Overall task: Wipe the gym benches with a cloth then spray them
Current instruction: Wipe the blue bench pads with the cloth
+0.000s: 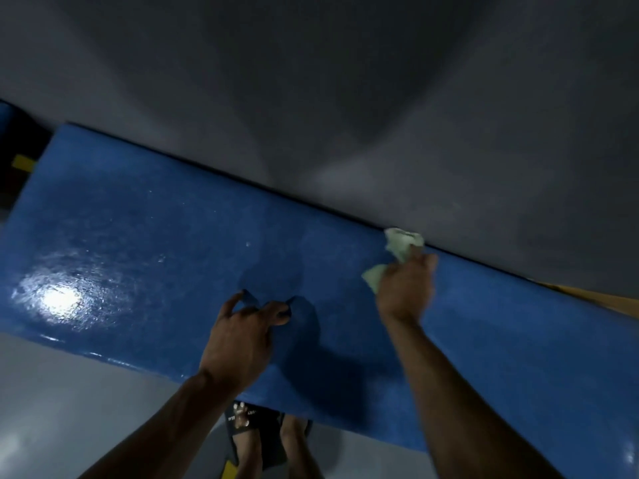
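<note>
- The pale green cloth (401,252) sits bunched at the far edge of the blue bench (155,236), against the grey wall (345,81).
- The right hand (404,288) grips it, fingers curled round the wad, arm stretched forward.
- The left hand (242,333) rests on the pad, fingertips bent and spread, holding nothing.

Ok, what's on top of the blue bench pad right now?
On the bench pad: the right hand gripping a pale green cloth near the far edge, and the left hand resting on its fingertips. The pad under hands and cloth is hidden.
</note>
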The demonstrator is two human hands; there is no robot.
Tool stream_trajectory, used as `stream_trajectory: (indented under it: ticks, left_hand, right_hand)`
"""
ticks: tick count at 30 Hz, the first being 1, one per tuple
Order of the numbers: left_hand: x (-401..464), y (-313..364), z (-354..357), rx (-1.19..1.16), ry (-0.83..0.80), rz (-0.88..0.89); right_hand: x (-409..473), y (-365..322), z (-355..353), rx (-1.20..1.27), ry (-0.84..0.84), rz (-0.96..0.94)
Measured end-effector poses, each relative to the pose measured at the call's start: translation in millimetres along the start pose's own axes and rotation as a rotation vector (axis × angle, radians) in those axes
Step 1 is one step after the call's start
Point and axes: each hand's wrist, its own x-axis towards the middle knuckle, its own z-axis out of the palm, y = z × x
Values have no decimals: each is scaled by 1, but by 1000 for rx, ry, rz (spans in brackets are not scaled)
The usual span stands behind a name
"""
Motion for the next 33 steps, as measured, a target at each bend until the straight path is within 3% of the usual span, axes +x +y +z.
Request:
stream_trajectory:
  ticks: [4,8,12,16,22,28,33]
  left_hand:
    - [0,-2,-4,16,-44,22]
    - [-5,-7,-4,-2,-52,84]
    - [-4,-12,-20,-73,60,120]
    - [5,-39,-41,4,61,88]
    - [8,-96,-66,50,4,96]
    - [4,-138,-84,50,5,106]
    - [6,-154,-93,82,-8,90]
  right_hand:
    - [-41,-59,34,-98,-184,-480]
    - [-13,-46,17,-267,-289,-687]
    - [40,24,-27,-388,-142,-558]
    - [51,73,-58,-342,-46,-225]
    - [8,6,-4,-178,62,53]
    - [-62,-134,76,53,-45,-120]
    - [-75,-148,76,-216,-283,-597]
